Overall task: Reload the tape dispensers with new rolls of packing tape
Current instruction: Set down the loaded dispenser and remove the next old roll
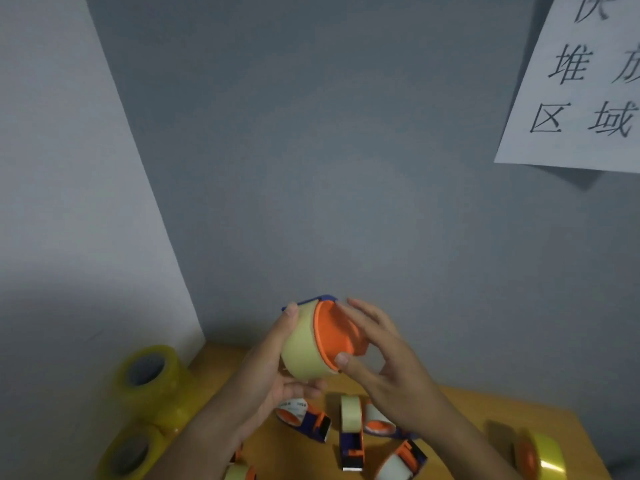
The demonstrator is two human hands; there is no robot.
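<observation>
I hold a tape dispenser [332,336] up in front of the wall, its orange hub facing right and a blue frame edge showing at the top. A pale yellow roll of tape [299,344] sits around the hub. My left hand [273,368] cups the roll from the left and below. My right hand [377,355] touches the orange hub, thumb on its lower rim, fingers over the top. Below on the wooden table [460,407] lie several more dispensers, among them a blue and orange one [304,419] and an upright one [351,434].
Two large clear yellowish tape rolls [149,375] are stacked at the table's left corner. Another dispenser with a shiny yellow roll [540,457] stands at the right edge. A grey wall lies close behind, with a paper sign [581,84] at the upper right.
</observation>
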